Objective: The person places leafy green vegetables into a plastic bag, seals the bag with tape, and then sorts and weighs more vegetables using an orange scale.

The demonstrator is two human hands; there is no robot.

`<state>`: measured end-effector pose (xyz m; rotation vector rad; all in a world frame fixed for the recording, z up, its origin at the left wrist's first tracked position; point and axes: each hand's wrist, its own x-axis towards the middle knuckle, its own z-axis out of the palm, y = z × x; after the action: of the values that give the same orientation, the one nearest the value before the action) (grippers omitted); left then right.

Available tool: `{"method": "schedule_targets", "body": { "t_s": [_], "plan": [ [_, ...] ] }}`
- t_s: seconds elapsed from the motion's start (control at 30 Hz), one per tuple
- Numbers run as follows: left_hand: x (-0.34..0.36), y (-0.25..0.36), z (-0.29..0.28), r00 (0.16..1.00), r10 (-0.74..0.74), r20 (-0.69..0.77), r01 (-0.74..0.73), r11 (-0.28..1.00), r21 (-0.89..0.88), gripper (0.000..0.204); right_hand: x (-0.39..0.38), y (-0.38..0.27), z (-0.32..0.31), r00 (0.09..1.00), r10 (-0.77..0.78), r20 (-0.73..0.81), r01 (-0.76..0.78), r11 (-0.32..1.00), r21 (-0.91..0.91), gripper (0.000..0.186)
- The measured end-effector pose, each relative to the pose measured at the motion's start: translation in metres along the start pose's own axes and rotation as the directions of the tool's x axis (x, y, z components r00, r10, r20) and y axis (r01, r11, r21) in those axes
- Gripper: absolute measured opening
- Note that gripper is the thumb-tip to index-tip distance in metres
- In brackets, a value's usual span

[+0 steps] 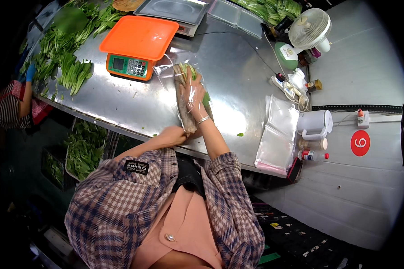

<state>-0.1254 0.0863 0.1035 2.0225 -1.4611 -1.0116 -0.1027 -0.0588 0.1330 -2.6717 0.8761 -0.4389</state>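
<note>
1. Clear plastic film (192,57), loose and shiny, spreads around a long brown-and-green bundle (183,105) lying on the broad grey metal table (242,85), close to its front edge.
2. Lengthwise, the bundle points away from the wearer's body, its far end leaning slightly left; pale green shows at that end.
3. The right hand (194,92) is nearer to the bundle's middle, lying directly over it with fingers reaching toward the far end. They rest on it, though I cannot tell whether they grip it.
4. The left hand (173,134) is at the near end, so the bundle extends forward from its fingers. Their tips are hidden; whether they pinch anything cannot be told.
5. Beyond the bundle, to the left, stands an orange scale with a flat tray (139,38).
6. Glare obscures whether the film passes over or under the right hand; that hand also covers the bundle's middle.
</note>
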Motion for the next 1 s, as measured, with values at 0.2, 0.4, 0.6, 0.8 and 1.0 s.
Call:
{"method": "schedule_targets", "body": {
  "t_s": [0.2,0.4,0.6,0.8,1.0],
  "plan": [
    [-0.021,0.061,-0.055,0.828,0.263,-0.496,-0.09,0.934,0.346,0.054,0.0,0.001,0.017,0.999,-0.04,-0.012,0.04,0.999,0.003,0.068],
    [0.019,0.057,-0.05,0.727,0.345,-0.594,-0.052,0.89,0.454,0.052,0.001,0.005,0.022,1.0,0.013,0.018,-0.011,0.994,-0.107,0.06],
    [0.042,0.092,-0.076,0.796,0.422,-0.434,-0.114,0.809,0.577,0.028,-0.012,0.008,0.029,0.977,-0.161,-0.139,0.141,0.98,-0.144,0.056],
    [0.053,0.106,-0.046,0.864,0.485,-0.134,-0.38,0.804,0.458,0.02,0.001,0.003,0.001,0.998,-0.058,-0.031,0.055,0.993,-0.1,0.053],
    [0.017,0.119,-0.059,0.712,0.578,-0.399,-0.455,0.812,0.364,0.008,0.026,0.016,-0.019,0.997,0.037,-0.062,-0.045,0.991,-0.125,0.054]
  ]
}}
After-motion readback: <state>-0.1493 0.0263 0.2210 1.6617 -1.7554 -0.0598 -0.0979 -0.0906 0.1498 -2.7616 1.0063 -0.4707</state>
